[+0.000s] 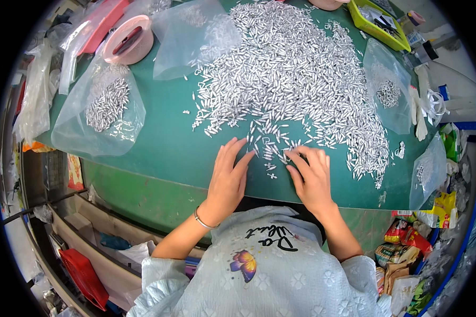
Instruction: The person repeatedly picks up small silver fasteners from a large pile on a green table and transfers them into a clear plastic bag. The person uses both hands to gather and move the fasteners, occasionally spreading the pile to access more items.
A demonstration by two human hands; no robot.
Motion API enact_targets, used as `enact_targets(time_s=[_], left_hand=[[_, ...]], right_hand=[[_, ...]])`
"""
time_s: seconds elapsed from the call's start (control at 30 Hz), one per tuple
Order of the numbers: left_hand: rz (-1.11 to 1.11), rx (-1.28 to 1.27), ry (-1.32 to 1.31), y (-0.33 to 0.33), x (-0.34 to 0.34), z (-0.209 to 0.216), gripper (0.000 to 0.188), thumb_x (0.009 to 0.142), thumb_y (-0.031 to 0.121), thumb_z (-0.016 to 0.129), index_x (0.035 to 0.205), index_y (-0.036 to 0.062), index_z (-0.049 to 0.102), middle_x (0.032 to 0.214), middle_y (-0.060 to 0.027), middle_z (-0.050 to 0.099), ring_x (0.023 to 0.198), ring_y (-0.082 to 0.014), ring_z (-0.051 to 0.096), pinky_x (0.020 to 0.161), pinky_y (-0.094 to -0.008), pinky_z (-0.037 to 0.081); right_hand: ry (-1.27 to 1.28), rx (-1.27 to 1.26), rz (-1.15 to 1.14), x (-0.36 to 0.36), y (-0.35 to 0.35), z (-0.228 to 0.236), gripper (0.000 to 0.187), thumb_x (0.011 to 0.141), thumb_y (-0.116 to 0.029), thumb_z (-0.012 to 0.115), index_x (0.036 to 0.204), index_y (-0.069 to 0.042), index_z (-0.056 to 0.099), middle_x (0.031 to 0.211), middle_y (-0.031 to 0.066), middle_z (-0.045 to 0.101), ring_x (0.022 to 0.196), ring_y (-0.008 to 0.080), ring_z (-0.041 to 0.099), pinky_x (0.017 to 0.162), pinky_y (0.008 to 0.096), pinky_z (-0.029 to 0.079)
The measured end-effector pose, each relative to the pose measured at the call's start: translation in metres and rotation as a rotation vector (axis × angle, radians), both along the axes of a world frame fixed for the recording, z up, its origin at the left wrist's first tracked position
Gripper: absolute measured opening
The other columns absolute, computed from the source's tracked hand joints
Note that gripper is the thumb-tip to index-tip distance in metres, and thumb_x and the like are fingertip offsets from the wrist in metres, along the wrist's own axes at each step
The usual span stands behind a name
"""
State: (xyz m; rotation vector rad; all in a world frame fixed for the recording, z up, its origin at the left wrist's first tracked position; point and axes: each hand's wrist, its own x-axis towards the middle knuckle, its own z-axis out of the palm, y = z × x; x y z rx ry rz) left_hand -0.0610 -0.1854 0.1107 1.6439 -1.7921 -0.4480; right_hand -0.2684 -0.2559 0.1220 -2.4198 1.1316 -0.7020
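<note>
- The green table [164,134] fills the middle of the view, its near edge curving across from nine to four o'clock.
- Storage surrounds it: a compartmented shelf [116,261] at seven to eight o'clock, and a blue-framed rack [473,193] with crowded, colourful packets [407,238] at three to four.
- The heap of small silvery metal pieces [285,66] spreads over the table from twelve to three o'clock, thinning toward the hands.
- Clear plastic bags lie around it: one with pieces inside [71,124] at ten o'clock, a flatter one [177,50] at eleven, another [381,61] at two.
- A red tray [84,274] sits at eight o'clock, a yellow-green tray [358,16] between one and two.
- A pink bowl [147,47] stands between ten and eleven.
- The left hand [228,171], near the centre, has its fingers slightly spread at loose pieces.
- The right hand [313,177], at three to four o'clock, bends its fingers over the heap's near fringe; whether they pinch a piece, I cannot tell.
</note>
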Motion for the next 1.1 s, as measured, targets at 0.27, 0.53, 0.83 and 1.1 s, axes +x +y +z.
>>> enact_targets(time_s=[0.27,0.53,0.83,1.1], left_hand=[[0.090,-0.069,0.008,0.007,-0.001,0.005,0.031,0.084,-0.005,0.062,0.115,0.0024,0.064,0.122,-0.0129,0.059,0.104,-0.0294,0.057,0.087,-0.0373,0.046],[-0.358,0.953,1.151,0.053,-0.039,-0.011,0.026,0.099,0.013,0.053,0.118,-0.0015,0.063,0.102,-0.0121,0.068,0.089,-0.0188,0.064,0.078,-0.0295,0.052],[-0.039,1.233,2.427,0.045,-0.054,-0.061,0.037,0.100,0.016,0.039,0.125,-0.0082,0.052,0.125,-0.0244,0.059,0.117,-0.0323,0.059,0.105,-0.0469,0.043],[-0.123,1.072,2.143,0.064,-0.038,-0.083,0.028,0.099,0.012,0.047,0.117,-0.0062,0.058,0.113,-0.0171,0.065,0.105,-0.0223,0.064,0.097,-0.0373,0.049]], right_hand=[[0.167,-0.089,0.085,-0.003,0.001,-0.008,0.032,0.079,-0.011,0.071,0.111,-0.007,0.065,0.109,0.0051,0.056,0.094,0.0242,0.051,0.077,0.0369,0.038],[0.196,-0.208,0.124,0.004,0.003,-0.010,0.030,0.079,-0.012,0.065,0.108,-0.006,0.064,0.109,0.0042,0.056,0.096,0.0221,0.051,0.082,0.0382,0.037],[0.096,0.006,0.280,-0.020,0.051,-0.007,0.028,0.078,-0.011,0.059,0.104,-0.002,0.064,0.106,0.0089,0.058,0.094,0.0248,0.054,0.079,0.0376,0.040],[-0.006,-0.058,-0.079,0.026,0.027,-0.005,0.014,0.079,-0.011,0.073,0.088,-0.006,0.063,0.092,0.0060,0.057,0.084,0.0264,0.052,0.070,0.0380,0.036]])
